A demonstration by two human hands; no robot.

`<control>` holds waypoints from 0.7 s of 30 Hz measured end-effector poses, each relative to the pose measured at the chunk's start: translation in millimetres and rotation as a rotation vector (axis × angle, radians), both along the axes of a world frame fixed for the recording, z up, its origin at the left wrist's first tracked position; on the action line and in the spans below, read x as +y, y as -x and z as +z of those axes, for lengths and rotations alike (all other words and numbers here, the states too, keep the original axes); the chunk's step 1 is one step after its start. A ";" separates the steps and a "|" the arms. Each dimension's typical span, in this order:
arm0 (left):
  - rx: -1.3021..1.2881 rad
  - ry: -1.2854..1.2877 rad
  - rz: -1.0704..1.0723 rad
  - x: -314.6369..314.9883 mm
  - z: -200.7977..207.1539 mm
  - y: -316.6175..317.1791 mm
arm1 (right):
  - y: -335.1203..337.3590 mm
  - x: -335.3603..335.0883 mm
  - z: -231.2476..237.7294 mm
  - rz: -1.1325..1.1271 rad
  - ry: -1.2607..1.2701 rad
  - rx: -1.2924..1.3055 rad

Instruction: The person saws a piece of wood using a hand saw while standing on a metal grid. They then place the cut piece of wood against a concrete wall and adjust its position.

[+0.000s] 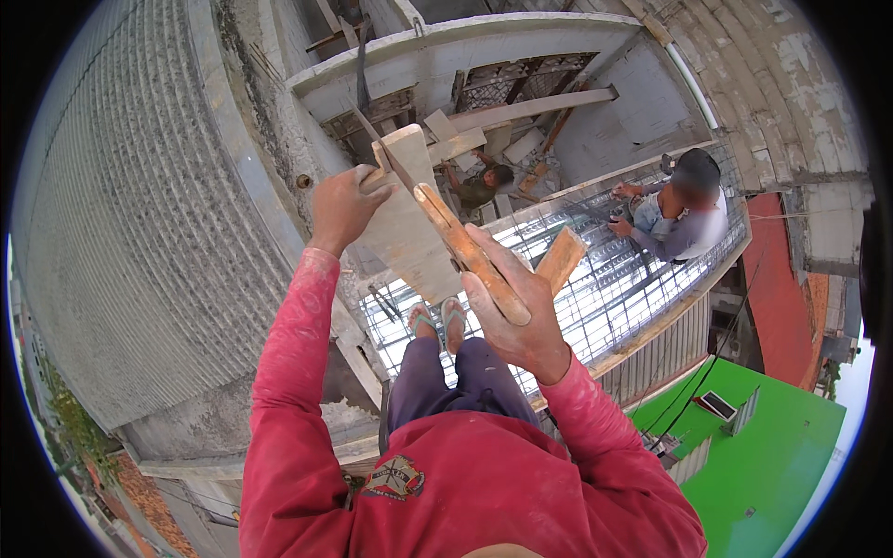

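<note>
My right hand (pixel 521 302) is wrapped round the long worn wooden handle (pixel 465 246) of what looks like a handsaw. Its thin dark blade (pixel 395 167) slants away up and left, lying across the notched far end of a pale board (pixel 409 228). My left hand (pixel 349 206) is closed on the board's left edge, close to the notch. The board runs back toward my sandalled feet (pixel 437 321). Beyond my right fingers sticks out a short wooden piece (pixel 563 260); its lower end is hidden, so I cannot tell whether it joins the handle.
Beneath me spreads a rebar grid (pixel 595 307) over shiny metal sheeting. At the right a co-worker (pixel 684 205) crouches on it. Another person (pixel 484 181) is lower down, among planks and rubble. A corrugated roof (pixel 177 223) rises left; a green wall (pixel 763 446) stands lower right.
</note>
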State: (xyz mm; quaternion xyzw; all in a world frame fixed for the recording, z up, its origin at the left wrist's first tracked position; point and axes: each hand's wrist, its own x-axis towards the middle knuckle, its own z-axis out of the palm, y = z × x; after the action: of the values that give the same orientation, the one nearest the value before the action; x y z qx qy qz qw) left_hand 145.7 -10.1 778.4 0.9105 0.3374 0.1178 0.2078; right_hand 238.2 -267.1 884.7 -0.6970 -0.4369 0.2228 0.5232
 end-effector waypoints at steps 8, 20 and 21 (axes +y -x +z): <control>-0.474 -0.024 0.104 -24.0 -3.8 -5.9 | 20.3 -2.2 -8.4 0.038 0.001 -0.076; -0.412 -0.393 0.351 -14.4 -45.0 -27.4 | 41.3 8.7 -24.6 0.139 -0.042 -0.490; -0.406 -0.407 0.390 -9.8 -55.7 -26.7 | 45.2 10.7 -29.5 0.139 -0.045 -0.454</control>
State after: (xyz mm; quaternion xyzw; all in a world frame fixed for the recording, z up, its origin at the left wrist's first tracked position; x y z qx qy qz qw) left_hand 172.4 -19.9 722.7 0.8097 0.4265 0.3988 0.0585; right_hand 193.0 -256.4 855.1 -0.6856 -0.5950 0.0859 0.4105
